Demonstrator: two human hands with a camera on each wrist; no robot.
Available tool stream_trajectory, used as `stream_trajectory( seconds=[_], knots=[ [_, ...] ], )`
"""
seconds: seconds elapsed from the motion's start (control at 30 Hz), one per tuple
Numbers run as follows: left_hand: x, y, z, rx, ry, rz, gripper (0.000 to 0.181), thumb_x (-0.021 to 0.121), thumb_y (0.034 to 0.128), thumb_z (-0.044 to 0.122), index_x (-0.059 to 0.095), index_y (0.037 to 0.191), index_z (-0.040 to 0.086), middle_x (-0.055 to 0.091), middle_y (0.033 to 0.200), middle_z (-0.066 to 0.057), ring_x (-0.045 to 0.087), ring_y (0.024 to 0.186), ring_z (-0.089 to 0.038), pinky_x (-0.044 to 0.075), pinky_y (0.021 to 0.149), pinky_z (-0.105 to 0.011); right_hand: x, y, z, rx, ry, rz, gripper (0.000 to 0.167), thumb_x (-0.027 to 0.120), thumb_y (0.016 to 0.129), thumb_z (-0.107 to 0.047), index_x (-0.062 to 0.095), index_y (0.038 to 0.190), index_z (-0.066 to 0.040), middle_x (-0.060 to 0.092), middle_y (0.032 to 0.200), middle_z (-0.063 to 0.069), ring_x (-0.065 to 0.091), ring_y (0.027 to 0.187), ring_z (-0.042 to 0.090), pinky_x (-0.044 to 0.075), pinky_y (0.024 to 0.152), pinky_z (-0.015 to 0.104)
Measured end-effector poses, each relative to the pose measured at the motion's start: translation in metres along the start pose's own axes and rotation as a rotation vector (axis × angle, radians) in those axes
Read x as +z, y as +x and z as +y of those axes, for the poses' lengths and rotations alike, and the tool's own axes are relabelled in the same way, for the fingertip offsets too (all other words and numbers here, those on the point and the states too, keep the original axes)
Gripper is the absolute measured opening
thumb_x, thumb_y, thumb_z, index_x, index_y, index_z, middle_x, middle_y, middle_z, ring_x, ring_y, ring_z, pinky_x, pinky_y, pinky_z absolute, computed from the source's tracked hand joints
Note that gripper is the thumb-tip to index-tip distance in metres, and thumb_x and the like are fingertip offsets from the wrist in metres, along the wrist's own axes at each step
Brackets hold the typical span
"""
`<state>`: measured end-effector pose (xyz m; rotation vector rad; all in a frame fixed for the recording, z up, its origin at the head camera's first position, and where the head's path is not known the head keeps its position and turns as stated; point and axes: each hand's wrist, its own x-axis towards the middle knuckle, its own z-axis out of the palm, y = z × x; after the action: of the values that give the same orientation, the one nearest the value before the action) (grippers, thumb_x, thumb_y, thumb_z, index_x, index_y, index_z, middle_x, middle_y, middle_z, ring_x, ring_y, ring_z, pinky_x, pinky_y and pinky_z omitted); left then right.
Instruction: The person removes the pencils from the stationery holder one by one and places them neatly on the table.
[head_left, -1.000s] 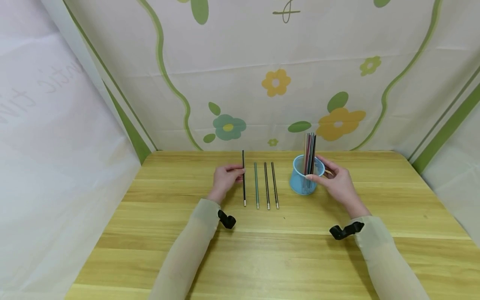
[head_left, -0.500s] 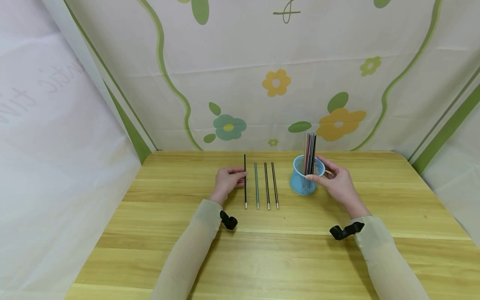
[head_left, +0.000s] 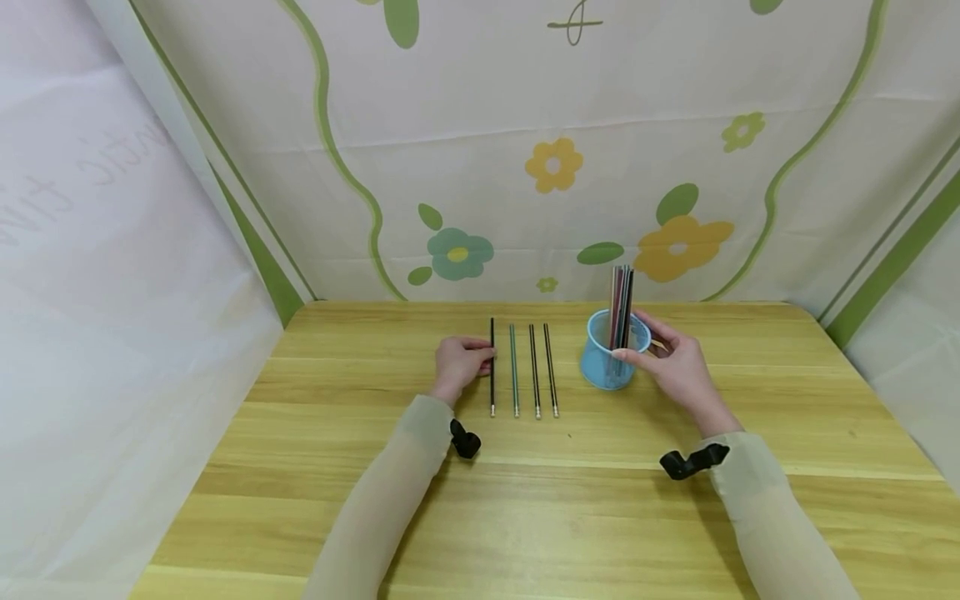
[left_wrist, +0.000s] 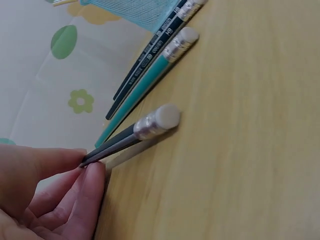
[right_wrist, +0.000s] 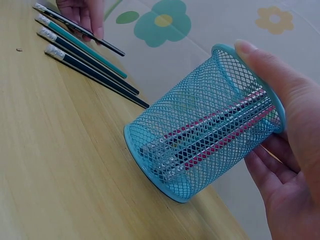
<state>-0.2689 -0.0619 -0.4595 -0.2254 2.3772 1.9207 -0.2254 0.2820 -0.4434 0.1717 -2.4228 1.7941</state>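
Observation:
My left hand (head_left: 459,365) pinches a black pencil (left_wrist: 117,142) between thumb and fingers, its white eraser end toward me, at or just above the table. To its right lie a green pencil (head_left: 514,371) and two black pencils (head_left: 535,371), roughly side by side with their erasers toward me. With my right hand (head_left: 678,371) I hold the rim of a blue mesh pencil cup (right_wrist: 200,125), thumb at the near side and fingers behind. Several pencils (head_left: 621,304) stand in the cup, red and dark ones among them.
The wooden table (head_left: 570,517) extends toward me in front of both hands. A pale curtain (head_left: 495,100) with printed flowers hangs behind its far edge. Black wrist mounts (head_left: 466,440) sit on both sleeves.
My left hand has moved slightly right and toward me, bringing the black pencil down level with the row. The right hand and the pencil cup have stayed in place.

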Motion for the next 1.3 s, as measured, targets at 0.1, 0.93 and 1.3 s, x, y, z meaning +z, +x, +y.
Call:
stream_trajectory(
  seconds=[0.1, 0.93, 1.3],
  knots=[
    [0.004, 0.0, 0.001, 0.0, 0.058, 0.025, 0.015, 0.079, 0.0906, 0.007, 0.078, 0.103, -0.001, 0.075, 0.089, -0.011, 0.071, 0.066, -0.016, 0.061, 0.061, -0.028, 0.0, 0.0, 0.0, 0.002, 0.0, -0.002, 0.079, 0.083, 0.089, -0.022, 0.042, 0.156, -0.009, 0.042, 0.155, 0.018, 0.048, 0.134, 0.041, 0.049, 0.093, 0.014],
    [0.009, 0.0, -0.001, 0.008, 0.147, 0.052, 0.012, 0.079, 0.0906, 0.009, 0.079, 0.1, 0.002, 0.074, 0.085, -0.008, 0.072, 0.066, -0.018, 0.06, 0.059, -0.027, -0.001, -0.002, -0.003, -0.004, 0.005, -0.017, 0.078, 0.082, 0.09, -0.019, 0.041, 0.156, -0.011, 0.041, 0.157, 0.017, 0.048, 0.134, 0.041, 0.049, 0.092, 0.014],
    [0.004, 0.002, -0.002, 0.006, 0.039, 0.042, 0.013, 0.079, 0.0907, 0.011, 0.079, 0.1, 0.002, 0.075, 0.088, -0.012, 0.073, 0.072, -0.023, 0.062, 0.063, -0.029, -0.001, 0.0, -0.001, -0.01, -0.012, -0.014, 0.078, 0.082, 0.09, -0.02, 0.042, 0.156, -0.012, 0.041, 0.156, 0.017, 0.049, 0.133, 0.041, 0.049, 0.093, 0.015]
  ],
)
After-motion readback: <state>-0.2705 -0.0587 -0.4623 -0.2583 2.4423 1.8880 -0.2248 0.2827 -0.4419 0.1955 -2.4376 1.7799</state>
